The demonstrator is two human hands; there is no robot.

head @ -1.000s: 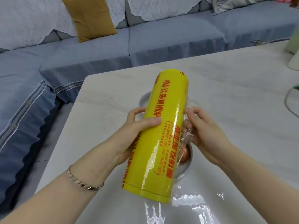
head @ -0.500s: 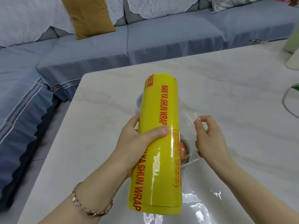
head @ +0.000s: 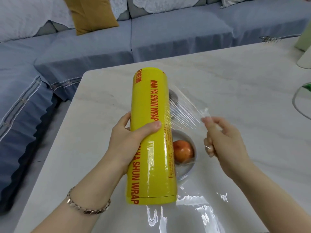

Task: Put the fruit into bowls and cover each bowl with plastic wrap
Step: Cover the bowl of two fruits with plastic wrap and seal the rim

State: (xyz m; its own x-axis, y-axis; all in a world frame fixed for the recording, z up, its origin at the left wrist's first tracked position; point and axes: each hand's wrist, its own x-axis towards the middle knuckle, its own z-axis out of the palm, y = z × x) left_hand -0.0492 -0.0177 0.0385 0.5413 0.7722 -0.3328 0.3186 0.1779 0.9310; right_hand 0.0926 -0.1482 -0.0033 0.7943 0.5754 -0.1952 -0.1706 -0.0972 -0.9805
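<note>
My left hand (head: 130, 142) grips a big yellow roll of plastic wrap (head: 152, 132) around its middle, holding it above the table. My right hand (head: 222, 140) pinches the free edge of the clear film (head: 183, 113), which stretches in taut wrinkles from the roll to my fingers. Below the film sits a small white bowl (head: 191, 142) holding a red-orange fruit (head: 183, 151). A second bowl (head: 173, 96) peeks out behind the roll, mostly hidden.
The pale marble table (head: 235, 91) carries a shiny loose sheet of film (head: 193, 211) at its near edge. A glass rim (head: 296, 105) and pale containers (head: 304, 54) stand at the far right. A blue sofa (head: 84, 52) with a mustard cushion (head: 90, 14) runs behind and left.
My right hand has drawn the film edge out to the right, stretching it away from the roll. The roll has straightened and shifted left, uncovering the bowl with the fruit.
</note>
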